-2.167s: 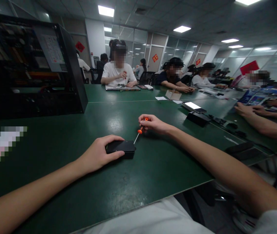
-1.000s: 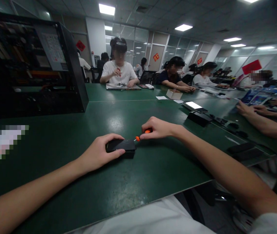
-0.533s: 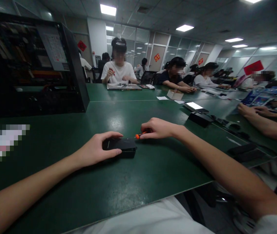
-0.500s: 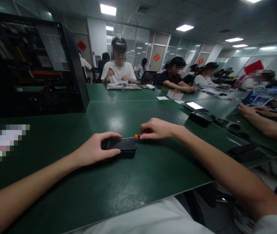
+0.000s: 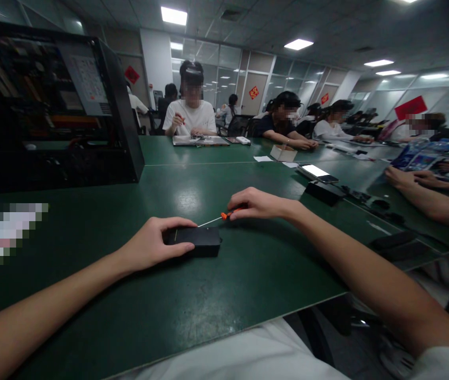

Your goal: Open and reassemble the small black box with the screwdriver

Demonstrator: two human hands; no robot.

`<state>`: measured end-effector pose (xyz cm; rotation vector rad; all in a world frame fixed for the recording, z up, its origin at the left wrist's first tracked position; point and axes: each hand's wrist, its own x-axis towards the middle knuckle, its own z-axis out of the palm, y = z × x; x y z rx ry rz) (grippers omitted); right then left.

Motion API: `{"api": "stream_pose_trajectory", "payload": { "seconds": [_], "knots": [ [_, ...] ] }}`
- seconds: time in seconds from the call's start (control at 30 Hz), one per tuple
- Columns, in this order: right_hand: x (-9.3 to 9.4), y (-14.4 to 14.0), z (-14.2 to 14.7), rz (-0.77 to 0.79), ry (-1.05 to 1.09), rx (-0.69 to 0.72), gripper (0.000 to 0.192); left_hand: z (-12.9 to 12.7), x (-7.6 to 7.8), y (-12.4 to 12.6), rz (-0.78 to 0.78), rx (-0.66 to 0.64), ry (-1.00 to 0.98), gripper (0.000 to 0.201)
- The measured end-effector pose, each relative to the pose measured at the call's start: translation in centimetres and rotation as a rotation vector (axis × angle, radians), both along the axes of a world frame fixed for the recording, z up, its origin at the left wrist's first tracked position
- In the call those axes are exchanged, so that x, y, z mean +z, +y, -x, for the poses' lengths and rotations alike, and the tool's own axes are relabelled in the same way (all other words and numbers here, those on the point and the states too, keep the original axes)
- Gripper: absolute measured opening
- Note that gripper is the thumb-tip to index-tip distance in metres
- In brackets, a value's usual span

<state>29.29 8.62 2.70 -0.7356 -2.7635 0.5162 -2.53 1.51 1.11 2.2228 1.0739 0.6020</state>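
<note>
On the green table lies a small black box (image 5: 204, 244), flat and oblong. My left hand (image 5: 156, 241) grips its left end, thumb along the near side and fingers over the far side. A screwdriver (image 5: 225, 216) with an orange and black handle is held in my right hand (image 5: 252, 203), to the right of and slightly above the box. Its thin shaft slopes down to the left, and the tip is near the box's far upper edge by my left fingertips. Whether the tip touches the box I cannot tell.
An open black computer case (image 5: 121, 121) stands at the left. To the right lie a phone (image 5: 316, 172), another black box (image 5: 324, 193) and cables. A small white carton (image 5: 283, 153) sits farther back. Several people work around the table (image 5: 192, 311); a co-worker's arms (image 5: 426, 195) rest at the right.
My right hand has risen slightly, so the screwdriver's handle end is higher and its shaft slopes more steeply. The left hand and the box have hardly moved.
</note>
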Motion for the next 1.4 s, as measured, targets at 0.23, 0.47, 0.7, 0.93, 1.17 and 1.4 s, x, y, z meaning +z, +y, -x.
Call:
{"api": "stream_pose_trajectory", "payload": {
  "seconds": [0.23, 0.47, 0.7, 0.93, 1.17, 1.4],
  "knots": [
    [-0.3, 0.3, -0.1, 0.001, 0.035, -0.022, 0.038, 0.0, 0.0, 0.0, -0.028, -0.006, -0.001, 0.044],
    [-0.8, 0.5, 0.0, 0.057, 0.071, -0.046, 0.037, 0.0, 0.0, 0.0, -0.032, -0.013, -0.001, 0.044],
    [-1.9, -0.1, 1.1, 0.029, 0.095, -0.013, 0.039, 0.2, -0.1, 0.1, -0.054, -0.019, 0.012, 0.044],
    [-2.0, -1.7, 2.6, 0.062, 0.113, 0.008, 0.034, 0.1, -0.2, 0.1, -0.063, -0.017, 0.014, 0.045],
    [-2.6, -1.1, 2.6, 0.181, 0.167, 0.009, 0.031, 0.2, -0.3, 0.1, -0.054, -0.012, 0.009, 0.045],
    [-3.0, -0.5, 2.3, 0.113, 0.187, 0.028, 0.031, 0.1, -0.2, 0.0, -0.057, -0.011, 0.004, 0.046]
  ]
}}
